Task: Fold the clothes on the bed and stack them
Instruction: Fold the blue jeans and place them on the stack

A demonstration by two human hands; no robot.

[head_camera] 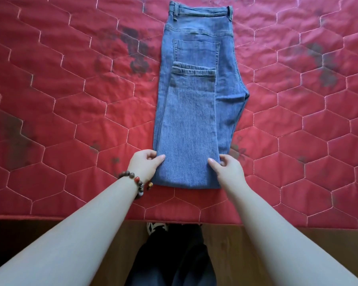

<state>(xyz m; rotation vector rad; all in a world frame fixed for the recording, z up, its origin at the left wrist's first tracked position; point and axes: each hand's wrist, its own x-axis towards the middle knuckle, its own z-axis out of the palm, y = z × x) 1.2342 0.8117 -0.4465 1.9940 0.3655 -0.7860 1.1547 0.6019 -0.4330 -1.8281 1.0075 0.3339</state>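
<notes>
A pair of blue jeans (pixel 194 104) lies lengthwise on the red quilted bed (pixel 70 100), waistband at the far end. The legs are doubled back, so the cuffs rest just below the back pocket. The folded edge is the near end. My left hand (pixel 146 165), with a bead bracelet on its wrist, pinches the left side of that near fold, thumb on top. At the right side of the fold my right hand (pixel 227 170) pinches the denim the same way.
The bed's near edge (pixel 91 218) runs across the lower frame, with a wooden floor (pixel 256 254) beyond it. My dark trousers and a shoe (pixel 156 227) show below the edge. Dark patches mark the bedcover.
</notes>
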